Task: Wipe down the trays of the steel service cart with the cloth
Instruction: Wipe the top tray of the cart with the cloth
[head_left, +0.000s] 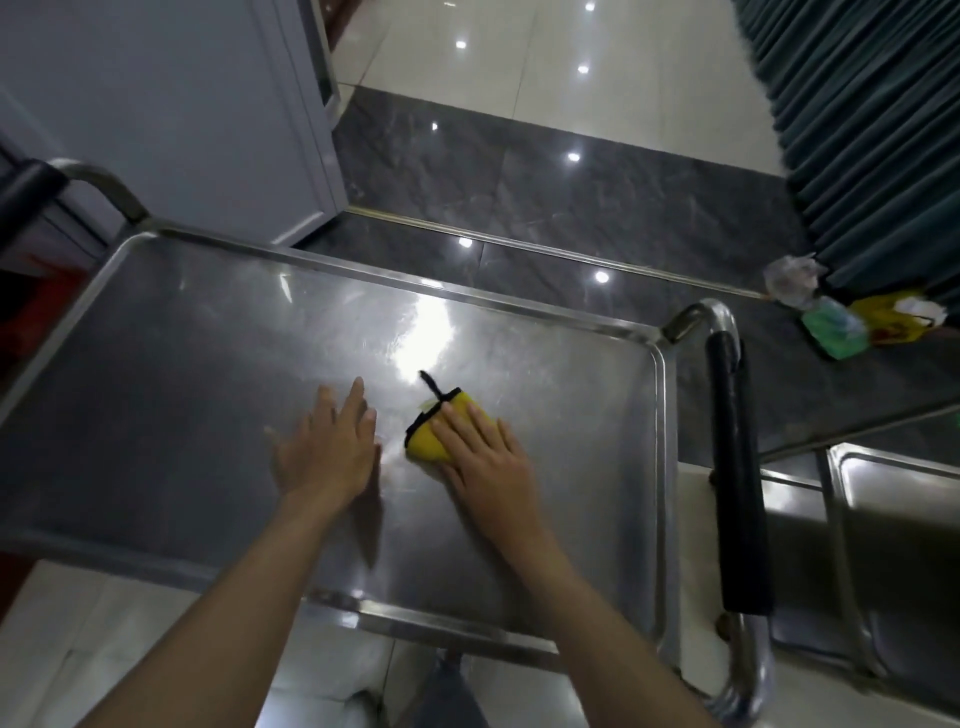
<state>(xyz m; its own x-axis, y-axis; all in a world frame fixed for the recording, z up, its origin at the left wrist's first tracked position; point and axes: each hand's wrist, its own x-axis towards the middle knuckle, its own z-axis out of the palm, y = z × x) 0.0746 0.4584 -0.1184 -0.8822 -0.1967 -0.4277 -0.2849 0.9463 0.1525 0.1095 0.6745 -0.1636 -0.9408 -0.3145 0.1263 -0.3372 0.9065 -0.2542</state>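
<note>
item: top tray (156, 332) of the steel cart, rimmed, bright glare near its middle. item: yellow cloth (434, 434) with black edging and a black loop, folded, lying flat on the tray right of centre. your right hand (485, 460) presses on the cloth with straight fingers, palm down. your left hand (327, 447) is released, fingers spread flat on the bare steel just beside the cloth, holding nothing. item: black padded handle (735, 467) at the cart's right end. item: green and yellow packets (857, 325) on the dark floor by a teal curtain (878, 130).
</note>
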